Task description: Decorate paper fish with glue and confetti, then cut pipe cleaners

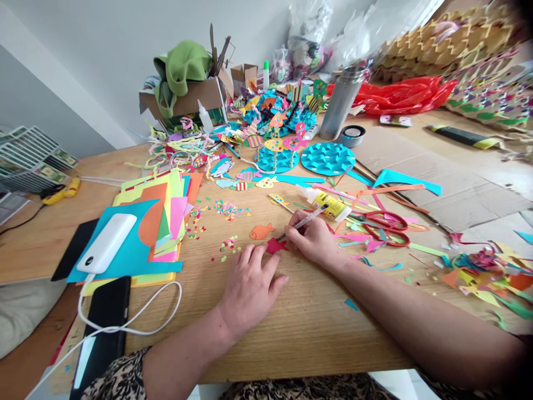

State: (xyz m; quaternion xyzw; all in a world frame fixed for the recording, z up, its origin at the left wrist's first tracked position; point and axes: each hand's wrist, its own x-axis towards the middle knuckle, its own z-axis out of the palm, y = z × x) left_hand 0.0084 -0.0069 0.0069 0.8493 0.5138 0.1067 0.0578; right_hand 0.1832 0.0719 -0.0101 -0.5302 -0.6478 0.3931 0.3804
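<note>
My right hand (312, 241) is closed around a slim pen (307, 218) with a clear barrel. Its tip touches a small crimson paper fish (275, 245) lying on the table. My left hand (252, 283) rests flat with fingers spread, the fingertips at the fish's left and lower edge. Just above lies an orange paper fish (261, 231) with drawn lines. A yellow spotted paper fish (278, 199) sits farther off, partly under a thin wooden stick (282, 204). Beyond my right hand a yellow-labelled glue bottle (328, 203) lies on its side.
Red-handled scissors (387, 228) lie right among paper strips. Paper bits (229, 209) are scattered left of the fish. Coloured sheets (166, 222) carry a white power bank (107, 243), its cable looping over a black phone (109, 305). A steel flask (341, 103) stands behind. Someone's arm (45, 339) shows at left.
</note>
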